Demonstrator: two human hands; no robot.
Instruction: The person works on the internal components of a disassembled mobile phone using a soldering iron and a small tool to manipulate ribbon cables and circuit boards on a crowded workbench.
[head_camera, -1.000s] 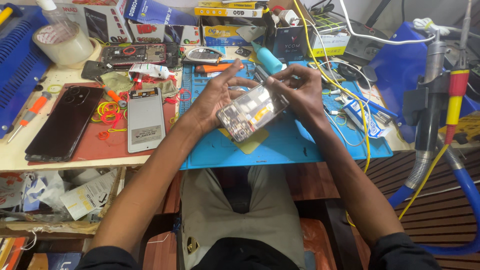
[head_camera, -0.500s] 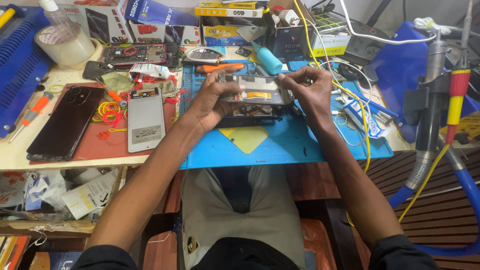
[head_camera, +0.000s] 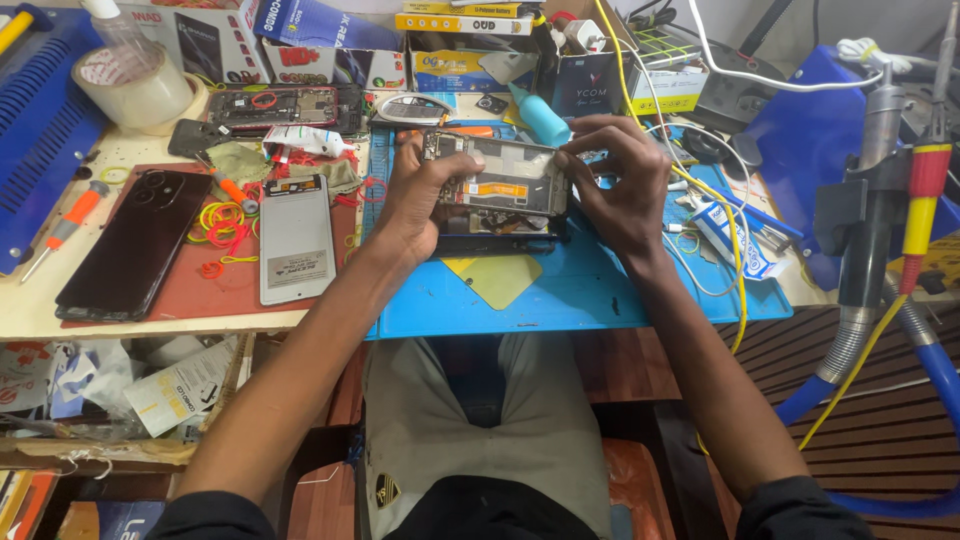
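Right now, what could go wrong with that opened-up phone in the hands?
The opened phone is held only at its ends by the left hand and right hand, so it might slip onto the blue mat. Its bare insides could get scratched or bent. The yellow cable by the right hand might snag.

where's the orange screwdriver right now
In the head view the orange screwdriver lies at the far left of the bench, beside the black phone and below the roll of tape.

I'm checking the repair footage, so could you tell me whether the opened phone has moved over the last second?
Yes. The opened phone was tilted above the blue mat; now both hands hold it level, farther from the person.
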